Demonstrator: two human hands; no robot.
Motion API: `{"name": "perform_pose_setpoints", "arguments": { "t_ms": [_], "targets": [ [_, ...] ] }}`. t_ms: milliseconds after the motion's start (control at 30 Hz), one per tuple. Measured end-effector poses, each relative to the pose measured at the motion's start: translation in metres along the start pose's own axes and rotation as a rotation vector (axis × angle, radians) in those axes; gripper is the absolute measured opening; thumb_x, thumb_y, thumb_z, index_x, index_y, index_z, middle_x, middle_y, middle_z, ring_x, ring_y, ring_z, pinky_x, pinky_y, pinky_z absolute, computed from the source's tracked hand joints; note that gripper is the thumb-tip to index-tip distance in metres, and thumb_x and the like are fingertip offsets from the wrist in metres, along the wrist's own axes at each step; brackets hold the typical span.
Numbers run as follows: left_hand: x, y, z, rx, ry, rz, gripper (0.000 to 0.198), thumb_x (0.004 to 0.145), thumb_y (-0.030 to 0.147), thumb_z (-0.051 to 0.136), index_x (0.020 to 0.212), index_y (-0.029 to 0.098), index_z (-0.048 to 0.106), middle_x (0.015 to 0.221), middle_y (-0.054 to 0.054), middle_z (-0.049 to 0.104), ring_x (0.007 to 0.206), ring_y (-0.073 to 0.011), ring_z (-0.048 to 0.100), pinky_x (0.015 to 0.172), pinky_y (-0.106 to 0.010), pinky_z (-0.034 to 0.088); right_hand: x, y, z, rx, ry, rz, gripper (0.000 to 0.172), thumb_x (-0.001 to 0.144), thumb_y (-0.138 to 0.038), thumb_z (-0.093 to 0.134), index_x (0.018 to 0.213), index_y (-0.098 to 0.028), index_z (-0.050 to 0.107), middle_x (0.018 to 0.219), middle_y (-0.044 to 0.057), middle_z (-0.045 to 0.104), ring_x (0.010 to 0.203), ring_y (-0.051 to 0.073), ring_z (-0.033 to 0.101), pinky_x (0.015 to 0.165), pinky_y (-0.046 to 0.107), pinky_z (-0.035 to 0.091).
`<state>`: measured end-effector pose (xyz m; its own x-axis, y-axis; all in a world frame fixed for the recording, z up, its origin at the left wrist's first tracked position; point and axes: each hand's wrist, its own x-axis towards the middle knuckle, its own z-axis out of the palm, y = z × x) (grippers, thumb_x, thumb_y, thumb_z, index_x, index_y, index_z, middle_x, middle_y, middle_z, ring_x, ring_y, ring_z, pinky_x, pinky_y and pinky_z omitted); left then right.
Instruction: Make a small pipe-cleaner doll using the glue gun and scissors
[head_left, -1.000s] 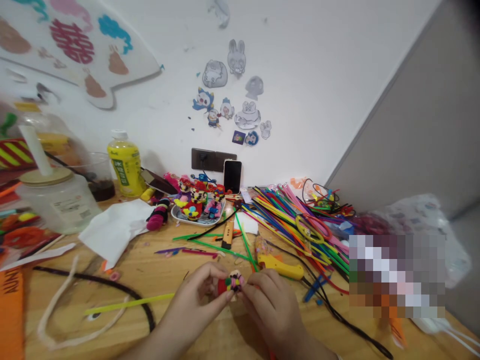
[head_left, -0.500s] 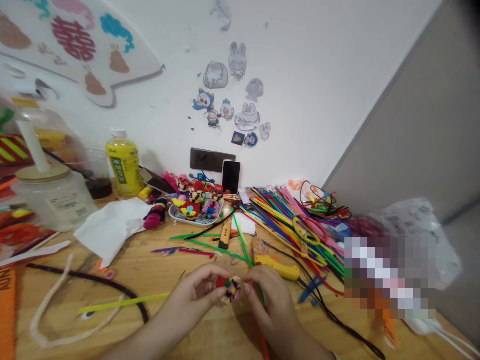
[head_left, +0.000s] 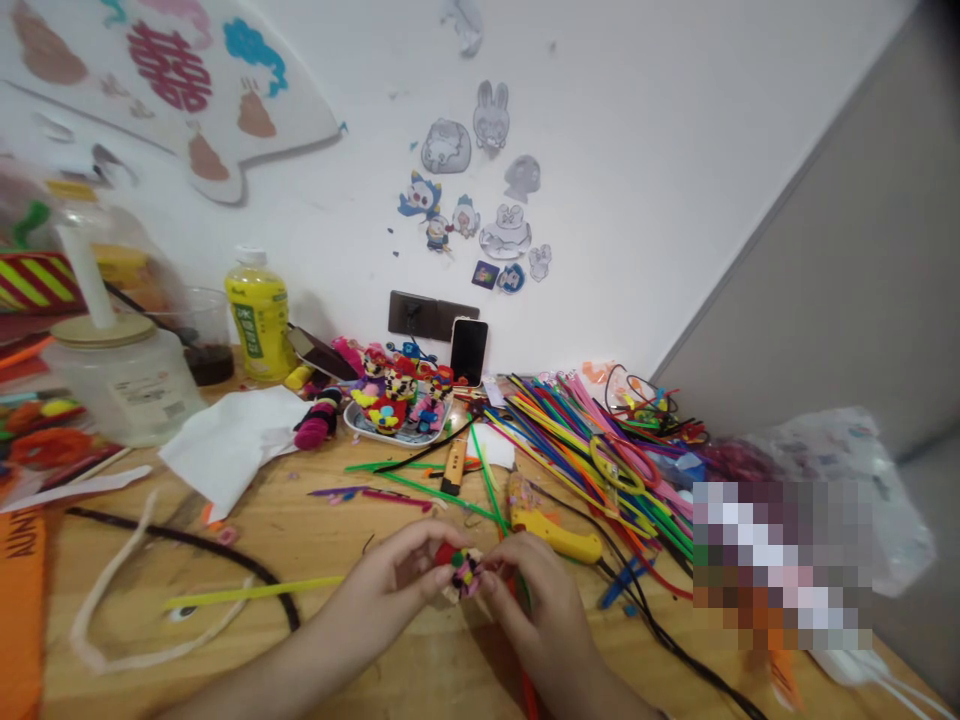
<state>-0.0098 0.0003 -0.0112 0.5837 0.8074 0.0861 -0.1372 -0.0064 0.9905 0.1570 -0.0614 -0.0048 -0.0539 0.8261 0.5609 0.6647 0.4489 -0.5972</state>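
Since the earlier frames the fuzzy figure [head_left: 460, 573] has been turned between the fingertips, so its pink, yellow and black face now tips down toward the table [head_left: 337, 540]. Both hands have stayed close together over the near edge.

The left hand [head_left: 390, 585] pinches the figure's red side with thumb and forefinger, closed almost to touching. The right hand [head_left: 540, 605] meets it from the other side, its fingers [head_left: 496, 580] curled tight on the figure's right edge. The figure therefore sits right between the two sets of fingertips, held just above the table and not resting on it.

A red pipe cleaner [head_left: 528, 690] runs under the right palm toward the near edge. Whether it joins the figure I cannot tell.

My judgement is that the grip is the weak point. The piece is small, soft and held only at its edges, so a harder squeeze or a twist could pop it loose or pull its wound strands out of shape.

The yellow glue gun [head_left: 559, 538] lies just beyond the right fingers. A reach in that direction could brush its nozzle or snag its black cord.

A yellow-green pipe cleaner [head_left: 255, 592] lies on the table, left of the left fingers. The loose heap of pipe cleaners [head_left: 585, 430] spreads well beyond and to the right of them.
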Motion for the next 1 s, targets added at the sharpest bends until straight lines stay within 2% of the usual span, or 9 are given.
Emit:
{"name": "perform_pose_setpoints", "arguments": {
  "t_ms": [367,600,767,900,1000],
  "targets": [
    [0.000,-0.004,0.000,-0.027,-0.037,0.017,0.022,0.075,0.033,0.062,0.092,0.020,0.060,0.078,-0.002,0.063,0.074,-0.0190,0.059,0.070,-0.032,0.046,0.000,0.000,0.000,-0.010,-0.018,-0.046,0.013,0.084,-0.018,0.049,0.077,-0.019,0.060,0.069,0.002,0.062,0.066,0.015,0.055,0.059,0.025,0.043],
    [0.000,-0.004,-0.002,-0.037,-0.033,0.019,0.019,0.075,0.031,0.062,0.091,0.021,0.061,0.080,-0.001,0.063,0.077,-0.0182,0.059,0.073,-0.030,0.045,0.000,0.000,-0.001,-0.017,0.009,-0.050,0.012,0.084,-0.020,0.049,0.079,-0.019,0.060,0.070,0.003,0.062,0.066,0.016,0.057,0.058,0.025,0.045],
    [0.001,0.005,-0.003,-0.140,-0.051,-0.003,0.016,0.071,0.030,0.066,0.083,0.020,0.062,0.078,-0.001,0.066,0.077,-0.0175,0.061,0.073,-0.029,0.045,0.000,0.006,-0.002,0.092,0.144,0.127,0.017,0.085,-0.023,0.046,0.088,-0.019,0.062,0.080,0.006,0.067,0.074,0.017,0.062,0.063,0.025,0.049],
    [0.003,0.007,-0.007,-0.204,-0.024,-0.031,0.021,0.067,0.032,0.070,0.082,0.019,0.064,0.078,0.000,0.068,0.076,-0.0171,0.061,0.071,-0.027,0.044,-0.002,0.008,0.002,0.257,0.015,0.246,0.016,0.079,-0.026,0.055,0.091,-0.018,0.062,0.079,0.005,0.068,0.069,0.017,0.061,0.059,0.024,0.049],
    [0.005,0.004,-0.010,-0.200,-0.008,-0.055,0.025,0.064,0.035,0.071,0.083,0.020,0.066,0.080,0.000,0.069,0.079,-0.0178,0.061,0.074,-0.028,0.044,-0.002,0.006,0.007,0.272,-0.068,0.301,0.022,0.070,-0.023,0.062,0.091,-0.018,0.062,0.076,0.003,0.066,0.064,0.017,0.058,0.057,0.024,0.046]
  ]
}}
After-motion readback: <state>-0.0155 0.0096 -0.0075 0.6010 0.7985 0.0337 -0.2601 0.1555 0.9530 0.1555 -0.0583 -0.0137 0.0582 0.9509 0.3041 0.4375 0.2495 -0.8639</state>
